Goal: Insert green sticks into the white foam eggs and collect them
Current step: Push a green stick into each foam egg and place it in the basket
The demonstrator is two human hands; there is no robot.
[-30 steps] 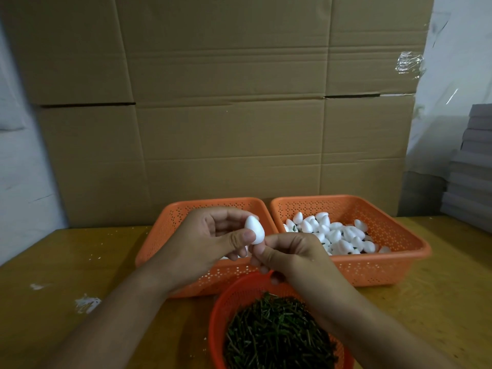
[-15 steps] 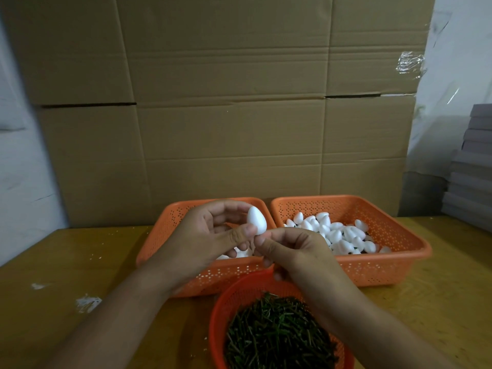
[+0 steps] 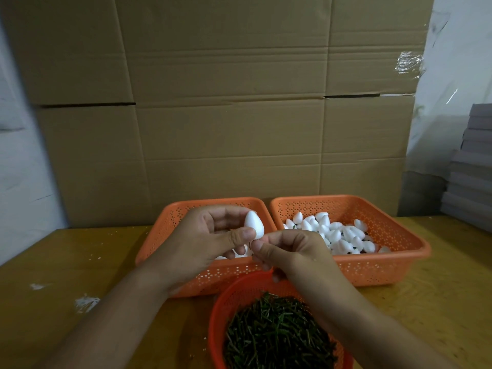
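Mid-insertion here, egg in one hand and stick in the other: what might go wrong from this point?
1. The left hand pinches the foam egg only by fingertips; a hard push from the right hand might pop it loose.
2. The stick is hidden between the fingers, so it may enter crooked.
3. The forearms hang over the round basket of green sticks; a bump may spill them.
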